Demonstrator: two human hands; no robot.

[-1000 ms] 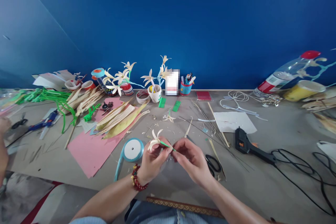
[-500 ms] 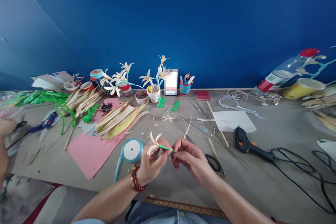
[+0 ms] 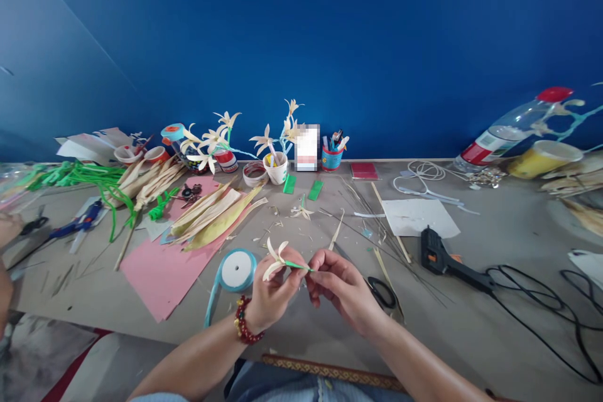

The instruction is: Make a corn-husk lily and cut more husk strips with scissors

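A cream-coloured craft flower [image 3: 275, 262] with thin curled petals and a green-wrapped stem is held above the table, its bloom to the left. My left hand [image 3: 276, 292] is closed, pinching the stem between thumb and fingers. At the stem's right end, my right hand [image 3: 342, 286] pinches the green tip with thumb and forefinger, close to the left fingertips. Left of my hands lies a roll of light blue ribbon [image 3: 237, 269] with its tail hanging down. Black-handled scissors [image 3: 382, 293] lie beside my right hand, partly hidden by it.
A black glue gun [image 3: 438, 254] with a trailing cord lies on the right. Pink paper [image 3: 162, 276] and dried husks [image 3: 221, 213] lie to the left. Finished flowers stand in a white cup [image 3: 276, 169] near the wall. Another person's hand [image 3: 8, 229] shows at the left edge.
My hands stay in nearly the same place; the flower has tilted very slightly. At the left edge, the other person's hand has shifted a little down and outward.
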